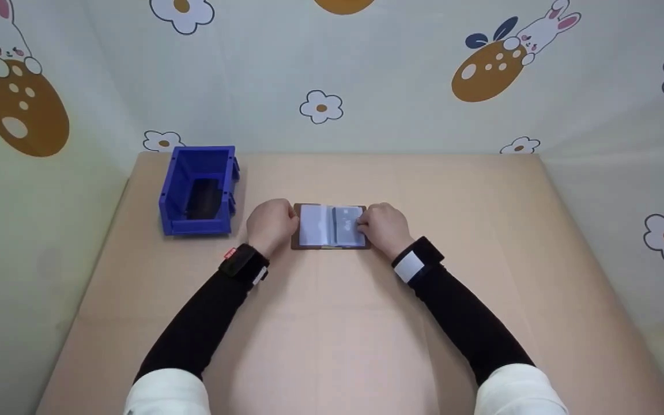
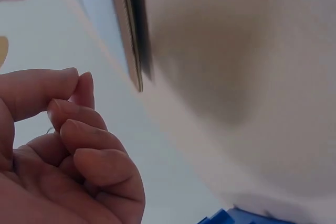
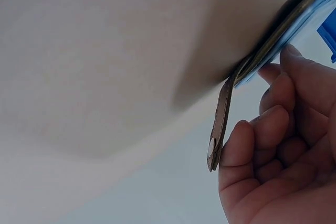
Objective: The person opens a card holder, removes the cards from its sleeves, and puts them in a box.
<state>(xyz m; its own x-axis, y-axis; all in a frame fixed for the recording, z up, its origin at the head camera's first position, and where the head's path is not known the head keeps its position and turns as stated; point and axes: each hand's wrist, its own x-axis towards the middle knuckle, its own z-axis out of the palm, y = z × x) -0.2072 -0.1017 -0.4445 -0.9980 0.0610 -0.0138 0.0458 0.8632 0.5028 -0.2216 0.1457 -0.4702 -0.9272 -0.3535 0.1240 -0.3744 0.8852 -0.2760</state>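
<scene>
A brown card holder lies open on the table, its clear plastic sleeves spread flat to both sides. My right hand is at its right edge, thumb and forefinger pinching the sleeves' outer edge. From the right wrist view, a strap with a snap sticks out beside the curled fingers of that hand. My left hand is beside the holder's left edge. In the left wrist view its fingers are curled and the thumb meets the forefinger, with a gap between them and the cover.
At the back left of the table stands a blue plastic bin with a dark flat thing inside. Pale patterned cloth hangs behind the table and along both sides.
</scene>
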